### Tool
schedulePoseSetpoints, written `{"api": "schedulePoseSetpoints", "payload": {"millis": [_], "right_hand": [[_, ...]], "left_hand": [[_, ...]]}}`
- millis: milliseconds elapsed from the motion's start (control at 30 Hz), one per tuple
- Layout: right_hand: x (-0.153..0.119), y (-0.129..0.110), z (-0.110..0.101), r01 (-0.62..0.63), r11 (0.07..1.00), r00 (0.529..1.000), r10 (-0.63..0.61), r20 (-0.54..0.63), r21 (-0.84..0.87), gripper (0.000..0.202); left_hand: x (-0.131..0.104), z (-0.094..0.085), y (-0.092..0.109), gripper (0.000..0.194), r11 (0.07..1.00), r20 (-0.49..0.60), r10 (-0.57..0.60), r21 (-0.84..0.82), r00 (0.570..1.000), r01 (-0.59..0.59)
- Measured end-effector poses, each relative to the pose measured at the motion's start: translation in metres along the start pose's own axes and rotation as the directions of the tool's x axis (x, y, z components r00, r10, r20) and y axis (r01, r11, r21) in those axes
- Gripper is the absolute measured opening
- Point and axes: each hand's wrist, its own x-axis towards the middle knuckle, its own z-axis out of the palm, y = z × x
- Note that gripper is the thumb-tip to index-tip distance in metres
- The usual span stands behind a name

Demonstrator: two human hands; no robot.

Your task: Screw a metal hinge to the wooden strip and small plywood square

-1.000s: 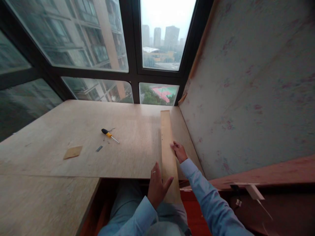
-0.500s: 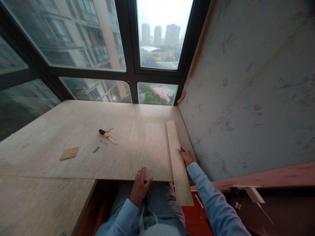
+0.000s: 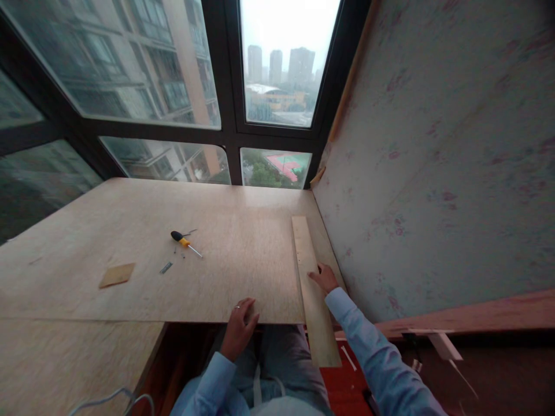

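Note:
A long, narrow wooden board (image 3: 309,271) lies along the right side of the wooden tabletop (image 3: 247,237), its near end jutting past the front edge. My right hand (image 3: 326,279) grips the board's right edge near the middle, fingertips on its upper face. At the tabletop's front edge rests my left hand (image 3: 240,329), a ring on one finger, its fingers loosely bent and apart with nothing in them. To the left lie a black and yellow screwdriver (image 3: 185,244), a small metal piece (image 3: 166,267) and a few tiny screw-like bits.
A flat brown piece (image 3: 117,275) lies on the left of the tabletop. A patterned wall (image 3: 416,162) borders the right side, and dark-framed windows (image 3: 232,136) stand behind. A grey cable (image 3: 117,394) curls at the lower left. A white strip (image 3: 348,358) lies on the red surface below.
My right hand has shifted slightly, its fingers now reaching further over the board's face. My left hand has moved a little left, fingers more bent. The view has tilted slightly, bringing the cable in.

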Motion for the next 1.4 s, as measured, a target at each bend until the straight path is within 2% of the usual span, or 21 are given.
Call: {"api": "schedulePoseSetpoints", "payload": {"millis": [200,333,433,533,600,633,700,733,800,833,867,900,967,1000,1100,1133,1167,1333,1400], "right_hand": [[-0.008,-0.003,0.007,0.007,0.993,0.999,-0.011,-0.033,-0.118,0.042],[-0.023,-0.005,0.01,0.059,0.989,0.998,-0.059,0.005,-0.135,0.047],[-0.033,0.003,0.013,0.092,0.987,0.995,-0.087,0.049,-0.129,0.057],[-0.042,0.022,0.017,0.05,0.986,0.999,-0.053,-0.011,-0.159,0.073],[-0.047,0.033,0.019,0.091,0.982,0.995,-0.098,-0.035,-0.164,0.076],[-0.049,0.036,0.021,0.113,0.979,0.992,-0.122,-0.039,-0.172,0.075],[-0.055,0.038,0.022,0.147,0.97,0.987,-0.157,-0.036,-0.192,0.075],[-0.057,0.037,0.022,0.162,0.966,0.985,-0.171,-0.027,-0.202,0.076],[-0.061,0.031,0.022,0.196,0.957,0.979,-0.203,-0.009,-0.212,0.076],[-0.062,0.028,0.022,0.215,0.953,0.975,-0.22,0.001,-0.211,0.075],[-0.062,0.024,0.022,0.235,0.949,0.971,-0.238,0.009,-0.21,0.073],[-0.062,0.019,0.023,0.251,0.945,0.967,-0.253,0.019,-0.208,0.072],[-0.061,0.011,0.025,0.273,0.94,0.962,-0.271,0.035,-0.204,0.071],[-0.061,0.007,0.027,0.277,0.94,0.961,-0.274,0.042,-0.2,0.072],[-0.059,-0.008,0.035,0.279,0.943,0.96,-0.27,0.078,-0.178,0.073],[-0.058,-0.013,0.039,0.285,0.943,0.958,-0.273,0.091,-0.172,0.073],[-0.058,-0.018,0.042,0.297,0.94,0.953,-0.282,0.108,-0.166,0.072],[-0.058,-0.04,0.061,0.382,0.914,0.919,-0.359,0.165,-0.139,0.064],[-0.058,-0.043,0.07,0.405,0.905,0.907,-0.379,0.185,-0.13,0.06]], "left_hand": [[0.01,-0.02,0.01,0.036,0.993,0.132,-0.075,-0.085,0.988,0.086],[0.01,-0.039,0.016,0.035,0.979,0.245,-0.086,-0.161,0.966,0.127],[0.012,-0.059,0.012,0.037,0.964,0.263,-0.13,-0.194,0.956,0.184],[0.024,-0.092,-0.002,0.038,0.954,0.158,-0.189,-0.205,0.969,0.219],[0.037,-0.123,-0.016,0.037,0.953,0.002,-0.241,-0.191,0.971,0.237],[0.045,-0.141,-0.024,0.035,0.95,-0.095,-0.275,-0.183,0.957,0.254],[0.06,-0.182,-0.041,0.03,0.941,-0.317,-0.335,-0.156,0.887,0.3],[0.068,-0.203,-0.05,0.029,0.934,-0.428,-0.357,-0.129,0.831,0.334],[0.08,-0.244,-0.069,0.033,0.895,-0.617,-0.382,-0.062,0.689,0.441],[0.085,-0.262,-0.078,0.037,0.859,-0.685,-0.385,-0.021,0.618,0.511],[0.089,-0.277,-0.086,0.042,0.821,-0.728,-0.375,0.027,0.574,0.57],[0.093,-0.289,-0.094,0.046,0.785,-0.753,-0.361,0.073,0.55,0.615],[0.099,-0.302,-0.108,0.051,0.734,-0.754,-0.331,0.172,0.567,0.657],[0.102,-0.303,-0.114,0.051,0.725,-0.734,-0.316,0.222,0.601,0.652],[0.113,-0.293,-0.122,0.05,0.76,-0.585,-0.25,0.374,0.771,0.531],[0.118,-0.287,-0.123,0.05,0.77,-0.532,-0.226,0.415,0.816,0.484],[0.122,-0.282,-0.122,0.05,0.768,-0.502,-0.208,0.448,0.839,0.458],[0.151,-0.271,-0.113,0.053,0.742,-0.447,-0.249,0.482,0.859,0.466],[0.162,-0.272,-0.111,0.054,0.753,-0.348,-0.291,0.491,0.891,0.438]]}}
